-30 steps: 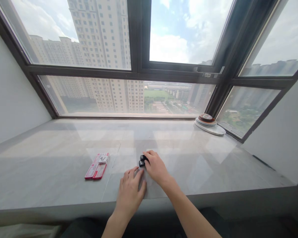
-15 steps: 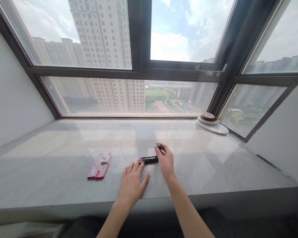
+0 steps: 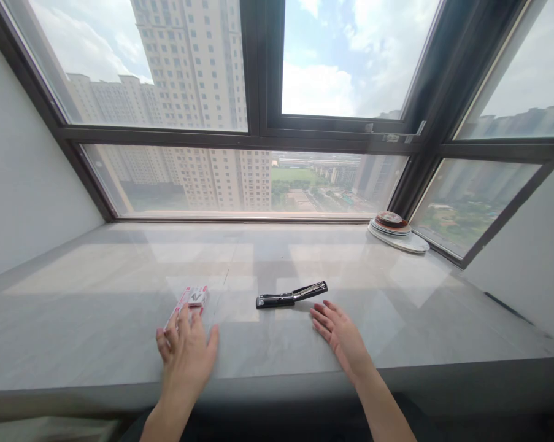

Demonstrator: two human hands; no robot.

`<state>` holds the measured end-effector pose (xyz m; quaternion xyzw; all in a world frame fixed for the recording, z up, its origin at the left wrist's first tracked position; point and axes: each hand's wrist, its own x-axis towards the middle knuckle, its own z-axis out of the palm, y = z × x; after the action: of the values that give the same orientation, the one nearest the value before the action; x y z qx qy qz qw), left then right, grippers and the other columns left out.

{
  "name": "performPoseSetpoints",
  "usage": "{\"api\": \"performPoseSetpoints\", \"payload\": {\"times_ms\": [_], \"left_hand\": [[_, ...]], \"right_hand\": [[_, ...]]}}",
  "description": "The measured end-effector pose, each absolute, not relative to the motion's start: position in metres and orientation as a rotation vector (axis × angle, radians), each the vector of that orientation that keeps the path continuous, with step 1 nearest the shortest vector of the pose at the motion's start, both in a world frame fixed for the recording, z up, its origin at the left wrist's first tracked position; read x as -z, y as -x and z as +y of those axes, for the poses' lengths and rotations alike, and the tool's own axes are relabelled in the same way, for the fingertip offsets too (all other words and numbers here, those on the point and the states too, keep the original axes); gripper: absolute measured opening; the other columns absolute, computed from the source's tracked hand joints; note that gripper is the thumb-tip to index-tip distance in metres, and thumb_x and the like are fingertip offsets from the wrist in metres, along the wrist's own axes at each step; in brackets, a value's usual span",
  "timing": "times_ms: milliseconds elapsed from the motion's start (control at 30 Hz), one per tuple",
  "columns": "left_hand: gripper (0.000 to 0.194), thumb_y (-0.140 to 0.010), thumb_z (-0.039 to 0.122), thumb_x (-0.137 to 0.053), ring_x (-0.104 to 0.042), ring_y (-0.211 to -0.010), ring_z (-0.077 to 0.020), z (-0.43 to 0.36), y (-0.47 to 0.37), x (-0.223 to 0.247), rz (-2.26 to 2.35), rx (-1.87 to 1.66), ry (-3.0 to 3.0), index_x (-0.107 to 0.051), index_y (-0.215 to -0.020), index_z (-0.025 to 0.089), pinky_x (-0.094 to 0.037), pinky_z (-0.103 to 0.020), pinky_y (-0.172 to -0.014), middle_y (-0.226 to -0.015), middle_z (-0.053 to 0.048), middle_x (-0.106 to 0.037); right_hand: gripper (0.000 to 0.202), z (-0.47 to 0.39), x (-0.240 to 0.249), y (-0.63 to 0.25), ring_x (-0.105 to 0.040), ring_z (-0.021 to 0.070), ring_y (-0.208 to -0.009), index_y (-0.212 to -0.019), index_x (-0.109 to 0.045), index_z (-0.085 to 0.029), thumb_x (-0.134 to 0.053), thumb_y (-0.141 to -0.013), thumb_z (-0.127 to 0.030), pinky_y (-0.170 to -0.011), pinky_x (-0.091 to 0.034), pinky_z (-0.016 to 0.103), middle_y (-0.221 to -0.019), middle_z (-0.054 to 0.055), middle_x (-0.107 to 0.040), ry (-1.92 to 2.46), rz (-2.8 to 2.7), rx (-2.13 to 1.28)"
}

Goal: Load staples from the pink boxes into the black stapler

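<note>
A black stapler [image 3: 277,300] lies opened out on the pale stone sill, its top arm swung over to the right and tilted up. My right hand [image 3: 343,337] hovers just right of and nearer than it, fingers stretched, holding nothing. Over at the left, several small red and white boxes [image 3: 197,297] lie together; the small one on top shows a picture of staples. My left hand [image 3: 188,350] reaches over the near part of these boxes with fingers spread, covering much of them. Whether its fingertips touch the boxes I cannot tell.
A stack of plates [image 3: 399,233] stands at the back right corner by the window frame. Dark-framed windows [image 3: 258,138] rise behind the stone sill [image 3: 267,350], whose front edge is close to me. White walls close both sides.
My left hand has left the stapler and moved left to the boxes. My right hand has let go of the stapler's arm, which now lies out to the right, and has drawn back.
</note>
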<state>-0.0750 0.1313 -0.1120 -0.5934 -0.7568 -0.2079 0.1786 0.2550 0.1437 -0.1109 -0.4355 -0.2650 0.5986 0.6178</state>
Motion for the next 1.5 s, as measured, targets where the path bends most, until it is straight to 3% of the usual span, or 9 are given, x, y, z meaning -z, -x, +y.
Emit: {"api": "performPoseSetpoints", "payload": {"times_ms": [100,167,333,533,767,1000,1233,1333,1500], "left_hand": [[0.043,-0.095,0.032,-0.053,-0.036,-0.137,-0.0348,0.122,0.097,0.115,-2.192,0.517,1.744,-0.060,-0.137,0.024,-0.027,-0.058,-0.114,-0.147,-0.013,-0.047],[0.040,-0.096,0.029,-0.052,-0.045,-0.127,-0.0324,0.119,0.097,0.113,-2.188,0.568,1.903,-0.061,-0.135,0.033,-0.038,-0.051,-0.105,-0.139,-0.009,-0.055],[0.042,-0.094,0.020,-0.052,-0.055,-0.114,-0.0253,0.125,0.048,0.096,-1.879,0.853,2.580,-0.062,-0.132,0.037,-0.044,-0.040,-0.098,-0.125,-0.003,-0.065],[0.055,-0.087,0.018,-0.063,-0.058,-0.108,-0.0232,0.142,-0.001,0.089,-1.696,1.186,2.883,-0.055,-0.140,0.034,-0.045,-0.037,-0.098,-0.117,-0.003,-0.068],[0.046,-0.088,0.029,-0.067,-0.060,-0.107,-0.0226,0.143,0.019,0.099,-1.814,1.358,2.867,-0.061,-0.134,0.030,-0.047,-0.036,-0.100,-0.116,-0.005,-0.066],[0.052,-0.087,0.029,-0.067,-0.060,-0.108,-0.0246,0.139,0.015,0.098,-1.859,1.338,2.809,-0.058,-0.138,0.032,-0.048,-0.040,-0.100,-0.117,-0.006,-0.066],[0.051,-0.084,0.028,-0.067,-0.061,-0.108,-0.0250,0.138,0.018,0.096,-1.837,1.360,2.810,-0.061,-0.135,0.031,-0.048,-0.039,-0.099,-0.118,-0.006,-0.068],[0.048,-0.085,0.027,-0.066,-0.061,-0.109,-0.0258,0.137,0.018,0.094,-1.826,1.364,2.811,-0.062,-0.132,0.031,-0.048,-0.039,-0.098,-0.117,-0.006,-0.068],[0.048,-0.085,0.028,-0.067,-0.061,-0.110,-0.0264,0.137,0.017,0.094,-1.844,1.352,2.805,-0.062,-0.133,0.031,-0.048,-0.040,-0.098,-0.118,-0.006,-0.067]], "right_hand": [[0.047,0.134,0.109,-0.257,-0.073,0.0198,-0.090,-0.121,-0.061,-0.022,-0.074,-0.083,-0.046,-0.067,-0.062,0.027,-0.110,0.008,-0.071,1.221,-0.880,-1.360],[0.047,0.133,0.106,-0.253,-0.067,0.0137,-0.063,-0.118,-0.063,-0.020,-0.069,-0.084,-0.052,-0.046,-0.050,0.020,-0.092,0.005,-0.071,1.343,-1.103,-1.351],[0.041,0.145,0.096,-0.232,-0.041,0.0045,-0.036,-0.103,-0.067,-0.018,-0.059,-0.090,-0.056,-0.035,-0.028,0.018,-0.068,-0.002,-0.064,1.400,-1.491,-1.444],[0.033,0.164,0.100,-0.220,-0.031,0.0052,-0.039,-0.082,-0.060,-0.018,-0.063,-0.089,-0.050,-0.038,-0.018,0.019,-0.050,-0.007,-0.046,1.401,-1.530,-1.485],[0.035,0.168,0.106,-0.255,-0.033,0.0077,-0.042,-0.084,-0.061,-0.017,-0.061,-0.089,-0.052,-0.042,-0.020,0.022,-0.051,-0.006,-0.047,1.558,-1.568,-1.405],[0.021,0.168,0.063,-0.244,-0.054,0.0133,-0.061,-0.094,-0.072,-0.022,-0.062,-0.088,-0.040,-0.057,-0.032,0.023,-0.065,-0.002,-0.062,1.576,-2.033,-0.650],[0.013,0.186,0.033,-0.182,-0.062,0.0196,-0.071,-0.082,-0.081,-0.028,-0.068,-0.079,-0.025,-0.063,-0.031,0.027,-0.072,0.004,-0.072,1.416,-2.646,-0.268],[0.012,0.188,0.038,-0.179,-0.061,0.0190,-0.068,-0.075,-0.079,-0.024,-0.067,-0.078,-0.021,-0.062,-0.030,0.027,-0.071,0.005,-0.071,1.331,-2.652,-0.275],[0.012,0.181,0.055,-0.213,-0.056,0.0145,-0.064,-0.089,-0.075,-0.024,-0.065,-0.083,-0.025,-0.060,-0.033,0.023,-0.069,-0.001,-0.066,1.266,-2.314,-0.569]]}}
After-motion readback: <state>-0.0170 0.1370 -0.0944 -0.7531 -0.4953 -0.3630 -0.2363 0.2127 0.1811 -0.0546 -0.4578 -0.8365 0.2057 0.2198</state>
